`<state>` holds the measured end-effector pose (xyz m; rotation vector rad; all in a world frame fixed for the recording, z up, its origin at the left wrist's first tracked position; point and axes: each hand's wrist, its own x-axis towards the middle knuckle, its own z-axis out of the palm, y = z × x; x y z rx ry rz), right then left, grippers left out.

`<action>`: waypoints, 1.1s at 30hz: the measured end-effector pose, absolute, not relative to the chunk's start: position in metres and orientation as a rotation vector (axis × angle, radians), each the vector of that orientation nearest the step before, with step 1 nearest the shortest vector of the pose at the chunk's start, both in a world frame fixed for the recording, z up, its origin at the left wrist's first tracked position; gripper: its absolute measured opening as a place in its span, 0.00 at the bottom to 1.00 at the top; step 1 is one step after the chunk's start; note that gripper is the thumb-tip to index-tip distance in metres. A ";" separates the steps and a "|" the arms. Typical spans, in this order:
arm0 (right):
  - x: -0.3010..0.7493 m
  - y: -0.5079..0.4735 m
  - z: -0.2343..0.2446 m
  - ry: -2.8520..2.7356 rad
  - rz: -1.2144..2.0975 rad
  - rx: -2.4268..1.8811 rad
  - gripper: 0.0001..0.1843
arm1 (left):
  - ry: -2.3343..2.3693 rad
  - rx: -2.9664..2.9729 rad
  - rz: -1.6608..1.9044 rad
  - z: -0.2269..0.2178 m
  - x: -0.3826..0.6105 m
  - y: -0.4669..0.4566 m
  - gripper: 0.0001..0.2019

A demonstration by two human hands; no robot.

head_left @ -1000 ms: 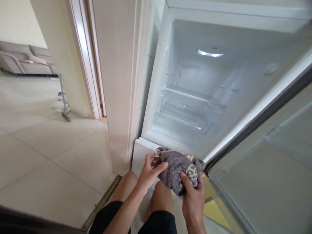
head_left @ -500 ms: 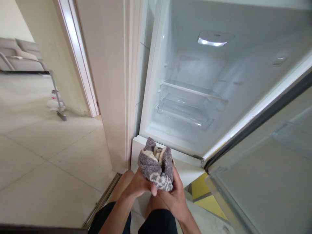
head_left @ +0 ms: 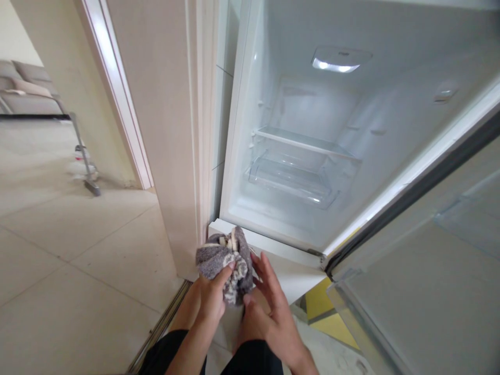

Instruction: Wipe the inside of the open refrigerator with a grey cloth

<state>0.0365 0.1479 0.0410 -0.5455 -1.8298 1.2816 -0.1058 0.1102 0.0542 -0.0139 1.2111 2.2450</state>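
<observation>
A bunched grey and cream cloth [head_left: 224, 260] is held in front of the open fridge [head_left: 269, 221]. My left hand [head_left: 214, 291] grips it from below, thumb pressed on its patterned fold. At the cloth's right side is my right hand [head_left: 267, 307], its fingers apart and the thumb close to the cloth's lower edge. Whether those fingertips touch the cloth I cannot tell. Inside the lit fridge are a glass shelf [head_left: 304, 141] and a clear drawer [head_left: 289, 179].
The fridge door [head_left: 433, 291] swings wide on the right. A wooden door panel [head_left: 164, 130] stands close on the left, with a floor track [head_left: 166, 325] below it. Yellow panels [head_left: 332, 312] show under the fridge door. Farther left are a broom [head_left: 84, 161] and a sofa [head_left: 31, 94].
The cloth has moved a little left and turned, with my left thumb now on top of it. My right hand has loosened from it and its fingers have spread.
</observation>
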 end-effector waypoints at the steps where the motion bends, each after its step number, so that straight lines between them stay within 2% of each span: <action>1: 0.042 0.157 0.043 -1.815 1.238 -0.582 0.37 | 1.215 -0.040 2.273 0.054 -0.112 0.112 0.27; 4: 0.057 0.201 0.036 -1.786 1.054 -0.819 0.30 | 1.255 -0.077 2.327 0.053 -0.131 0.115 0.26; 8: 0.067 0.275 -0.010 -1.941 0.659 -1.003 0.26 | 1.306 -0.048 2.363 0.054 -0.143 0.113 0.26; 14: 0.058 0.311 -0.092 -2.252 0.152 -1.311 0.29 | 1.432 0.109 2.360 0.053 -0.153 0.122 0.29; 19: 0.050 0.293 -0.131 -2.235 -0.189 -1.264 0.34 | 1.580 0.151 2.457 0.053 -0.172 0.154 0.31; 26: 0.051 0.289 -0.135 -2.186 -0.329 -1.145 0.44 | 1.657 0.546 2.487 0.063 -0.188 0.258 0.29; 30: 0.051 0.292 -0.147 -2.147 -0.286 -1.158 0.43 | 1.693 0.669 2.594 0.062 -0.199 0.334 0.30; 33: 0.050 0.296 -0.162 -2.108 -0.282 -1.177 0.43 | 1.893 0.779 2.526 0.045 -0.208 0.371 0.34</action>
